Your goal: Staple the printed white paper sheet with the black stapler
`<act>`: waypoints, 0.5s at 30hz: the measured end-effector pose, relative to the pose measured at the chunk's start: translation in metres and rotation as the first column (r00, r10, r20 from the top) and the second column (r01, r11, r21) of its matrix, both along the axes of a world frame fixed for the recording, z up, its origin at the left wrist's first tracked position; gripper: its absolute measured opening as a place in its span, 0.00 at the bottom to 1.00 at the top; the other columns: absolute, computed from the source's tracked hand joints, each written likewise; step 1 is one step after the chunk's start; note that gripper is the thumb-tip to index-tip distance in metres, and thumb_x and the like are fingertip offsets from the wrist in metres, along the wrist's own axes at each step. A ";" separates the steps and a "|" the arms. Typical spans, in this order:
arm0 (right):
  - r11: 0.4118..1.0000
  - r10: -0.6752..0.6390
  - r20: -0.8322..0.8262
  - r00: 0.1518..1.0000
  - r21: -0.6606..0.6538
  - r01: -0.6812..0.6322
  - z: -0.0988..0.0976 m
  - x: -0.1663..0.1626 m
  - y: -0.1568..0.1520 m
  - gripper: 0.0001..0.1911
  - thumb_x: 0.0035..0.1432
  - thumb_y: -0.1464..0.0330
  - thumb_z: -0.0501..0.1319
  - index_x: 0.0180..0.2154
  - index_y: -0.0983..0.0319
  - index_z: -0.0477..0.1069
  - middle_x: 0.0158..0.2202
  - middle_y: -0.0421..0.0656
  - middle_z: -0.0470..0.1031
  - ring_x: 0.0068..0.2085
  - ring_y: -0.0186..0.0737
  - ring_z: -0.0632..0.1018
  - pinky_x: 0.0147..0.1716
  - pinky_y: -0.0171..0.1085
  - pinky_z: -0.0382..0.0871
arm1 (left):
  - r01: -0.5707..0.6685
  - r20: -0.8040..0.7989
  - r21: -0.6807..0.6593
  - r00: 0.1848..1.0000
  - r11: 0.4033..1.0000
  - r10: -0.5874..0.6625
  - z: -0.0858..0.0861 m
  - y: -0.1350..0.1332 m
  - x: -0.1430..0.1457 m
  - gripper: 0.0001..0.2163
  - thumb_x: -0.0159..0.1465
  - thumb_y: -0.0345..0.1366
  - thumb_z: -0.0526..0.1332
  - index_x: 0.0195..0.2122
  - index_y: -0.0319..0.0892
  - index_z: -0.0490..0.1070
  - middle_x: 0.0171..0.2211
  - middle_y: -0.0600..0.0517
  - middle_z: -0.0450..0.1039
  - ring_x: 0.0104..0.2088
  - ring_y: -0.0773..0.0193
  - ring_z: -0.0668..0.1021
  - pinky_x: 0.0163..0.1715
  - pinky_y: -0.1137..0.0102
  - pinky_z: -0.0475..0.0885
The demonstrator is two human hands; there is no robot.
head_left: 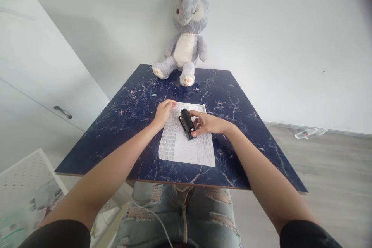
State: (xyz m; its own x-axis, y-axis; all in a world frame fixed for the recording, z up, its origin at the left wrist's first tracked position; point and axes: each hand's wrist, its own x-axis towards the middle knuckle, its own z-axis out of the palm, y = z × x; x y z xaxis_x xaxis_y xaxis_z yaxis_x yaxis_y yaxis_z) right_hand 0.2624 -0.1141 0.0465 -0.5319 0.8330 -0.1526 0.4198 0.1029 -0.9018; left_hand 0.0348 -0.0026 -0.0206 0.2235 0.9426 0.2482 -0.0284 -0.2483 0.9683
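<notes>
A printed sheet of paper (186,151) lies on the dark blue marbled table, with small text and boxes over much of it. On its upper middle rests a black stapler (187,124), tilted slightly across the page. My right hand (205,122) grips the stapler from the right, thumb near its lower end and fingers curled at its side. At the upper left corner of the paper is my left hand (164,113), its fingers held together on that corner. The undersides of the left fingertips are hidden.
A grey plush rabbit (186,42) sits at the table's back edge against the wall. A small pale blue piece (154,95) lies left of centre on the table (232,100). A white perforated rack (26,174) stands at lower left, and a clear plastic item (309,133) lies on the floor.
</notes>
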 end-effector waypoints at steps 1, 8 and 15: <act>1.000 -0.001 0.001 1.000 -0.005 0.001 -0.001 0.000 0.000 0.51 0.50 0.63 0.76 0.71 0.57 0.59 0.64 0.51 0.71 0.43 0.41 0.80 0.43 0.41 0.79 | -0.019 -0.002 0.015 1.000 1.000 0.019 0.000 0.001 -0.001 0.12 0.69 0.41 0.58 0.36 0.43 0.80 0.42 0.45 0.82 0.48 0.53 0.83 0.55 0.57 0.76; 0.999 0.036 0.000 0.999 0.020 -0.036 0.004 0.001 -0.001 0.51 0.51 0.62 0.75 0.72 0.58 0.57 0.63 0.51 0.72 0.43 0.42 0.79 0.43 0.40 0.78 | -0.148 0.007 0.034 0.989 0.988 0.147 -0.005 0.009 -0.008 0.10 0.66 0.37 0.58 0.36 0.43 0.80 0.41 0.47 0.82 0.47 0.56 0.82 0.53 0.60 0.76; 0.992 -0.039 0.018 0.999 0.123 0.037 -0.006 -0.008 0.003 0.41 0.55 0.55 0.74 0.66 0.59 0.65 0.60 0.51 0.73 0.45 0.45 0.77 0.45 0.45 0.77 | -0.086 -0.084 0.117 0.992 0.989 0.096 -0.002 0.007 -0.008 0.12 0.69 0.40 0.57 0.39 0.42 0.80 0.42 0.46 0.82 0.46 0.55 0.82 0.52 0.60 0.76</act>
